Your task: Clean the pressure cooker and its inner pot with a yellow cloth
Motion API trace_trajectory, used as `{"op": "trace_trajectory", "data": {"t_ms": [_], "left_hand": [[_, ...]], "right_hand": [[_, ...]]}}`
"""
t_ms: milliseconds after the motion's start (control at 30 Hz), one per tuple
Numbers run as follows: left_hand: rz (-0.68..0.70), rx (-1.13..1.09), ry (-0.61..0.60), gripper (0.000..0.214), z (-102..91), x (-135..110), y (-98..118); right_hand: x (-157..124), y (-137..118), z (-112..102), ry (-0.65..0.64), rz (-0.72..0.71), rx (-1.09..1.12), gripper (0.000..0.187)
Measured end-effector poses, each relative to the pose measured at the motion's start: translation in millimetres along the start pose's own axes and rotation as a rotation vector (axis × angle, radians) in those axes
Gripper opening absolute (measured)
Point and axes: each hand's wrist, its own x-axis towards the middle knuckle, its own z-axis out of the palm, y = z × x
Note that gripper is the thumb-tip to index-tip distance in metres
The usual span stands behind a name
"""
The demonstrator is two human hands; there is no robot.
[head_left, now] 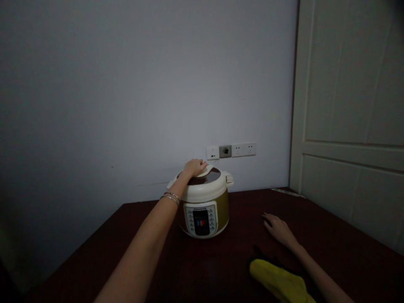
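Observation:
A gold and cream electric pressure cooker [206, 210] stands on a dark red-brown table [104, 248], its control panel facing me. My left hand [195, 166] reaches out over it and is closed round the lid handle [206, 171] on top; bracelets ring that wrist. My right hand [277, 227] rests flat on the table to the right of the cooker, fingers stretched out and holding nothing.
A yellow cloth [279, 283] lies on the table near my right forearm. A row of wall sockets [231, 150] sits behind the cooker. A cream door [350, 118] closes off the right side. The table's left edge runs diagonally toward me.

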Motion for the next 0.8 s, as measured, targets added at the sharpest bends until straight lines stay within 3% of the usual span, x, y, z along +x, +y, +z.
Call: {"op": "trace_trajectory", "data": {"t_ms": [800], "left_hand": [[-0.189, 0.052, -0.010, 0.058, -6.2, -5, 18]], "right_hand": [[1, 3, 1, 0.005, -0.017, 0.021, 0.046]]}}
